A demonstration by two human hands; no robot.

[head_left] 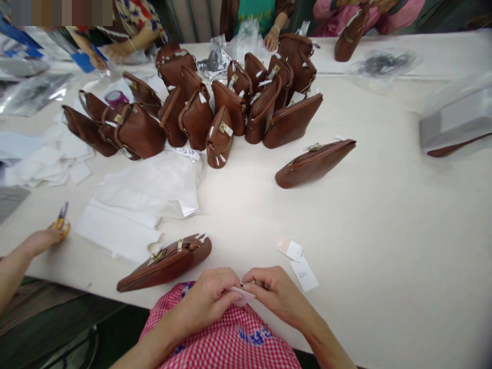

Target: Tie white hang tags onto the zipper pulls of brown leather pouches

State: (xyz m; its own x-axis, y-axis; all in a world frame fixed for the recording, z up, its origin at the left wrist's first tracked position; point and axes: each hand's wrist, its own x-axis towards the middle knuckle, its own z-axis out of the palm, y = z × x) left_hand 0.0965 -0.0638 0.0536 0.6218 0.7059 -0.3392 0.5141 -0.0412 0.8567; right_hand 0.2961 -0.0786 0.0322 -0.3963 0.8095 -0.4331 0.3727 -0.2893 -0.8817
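Observation:
Close to my body, above the red checked apron (230, 338), both my hands work on one small pale tag (243, 294). Its card is pinched between thumb and fingers of my left hand (215, 294). My right hand (279, 292) is closed at the tag's upper end; its fingertips hide whatever they grip there, perhaps a thin string. A brown leather handbag (165, 264) lies on its side just left of my hands. To the right, loose paper tags (304, 273) rest on the white table (365, 246).
Several brown bags (200, 118) stand grouped at the back, with a single bag (315, 164) nearer. White plastic and paper sheets (149, 184) lie left. Another person's hand (48, 241) holds yellow-handled snips (61, 223). People sit opposite; a plastic-wrapped bag (457, 123) stands right.

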